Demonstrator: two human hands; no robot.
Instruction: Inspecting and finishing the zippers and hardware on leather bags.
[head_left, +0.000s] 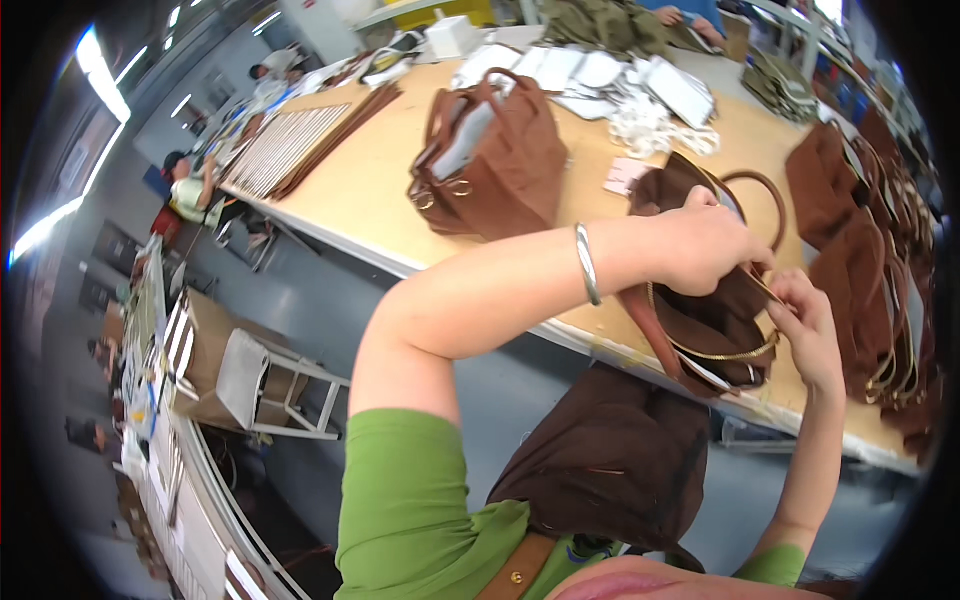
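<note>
A dark brown handbag [710,325] with a gold zipper and upright handles lies open near the table's front edge. My left hand [715,250], a silver bangle on its wrist, reaches over it with fingers curled at the opening, closed on the bag's rim. My right hand [800,320] pinches the same rim at the right, by the zipper. A second brown bag [490,160] stands upright behind and left of it, with gold rings and pale stuffing inside. A small pink card [625,175] lies between them.
The worktable [350,220] holds striped strips [290,150], white pieces [590,70] and green cloth [610,25]. Several brown bags [850,260] crowd its right end. A dark brown cloth [600,460] hangs below. A stool [285,390] stands left. Other people [190,190] work farther back.
</note>
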